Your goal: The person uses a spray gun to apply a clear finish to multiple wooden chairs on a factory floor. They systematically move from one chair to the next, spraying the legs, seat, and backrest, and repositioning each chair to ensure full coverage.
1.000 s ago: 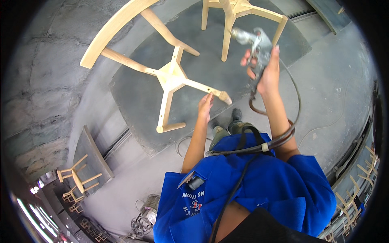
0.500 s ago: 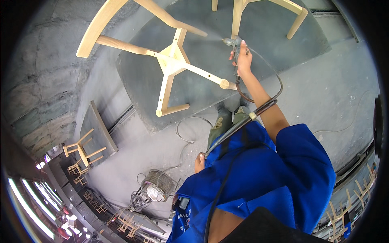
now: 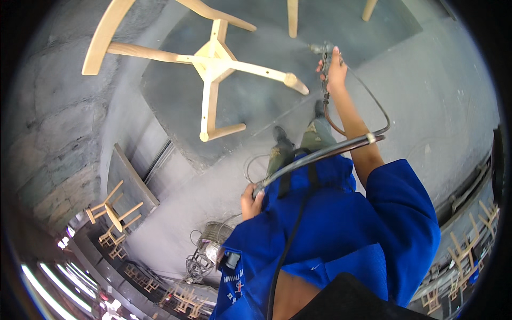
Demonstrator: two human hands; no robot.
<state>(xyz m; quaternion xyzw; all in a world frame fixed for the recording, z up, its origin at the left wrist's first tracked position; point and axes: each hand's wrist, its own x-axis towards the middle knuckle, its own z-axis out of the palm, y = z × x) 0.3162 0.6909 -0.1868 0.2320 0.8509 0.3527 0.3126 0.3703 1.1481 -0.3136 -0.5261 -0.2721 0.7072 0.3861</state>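
Out in front of me, my right hand (image 3: 336,73) is closed around a metal spray gun (image 3: 327,52), its nozzle pointing left toward a pale wooden chair frame (image 3: 213,63). A faint mist hangs by the nozzle. The frame shows a curved back rail and several legs, and stands apart from the gun. Dark hoses (image 3: 320,154) run from the gun past my right forearm and across my waist. Down at my left side, my left hand (image 3: 250,202) grips these hoses.
Legs of another wooden chair (image 3: 292,18) show at the top edge. A wire basket (image 3: 216,233) and coiled hose (image 3: 198,266) lie on the floor. A grey panel (image 3: 136,173) leans at left, near more chair frames (image 3: 113,213). Other frames (image 3: 464,256) stand at lower right.
The spray gun and my right hand have shifted right, away from the chair frame. My feet have moved apart in a step. My left hand shows more fully on the hoses.
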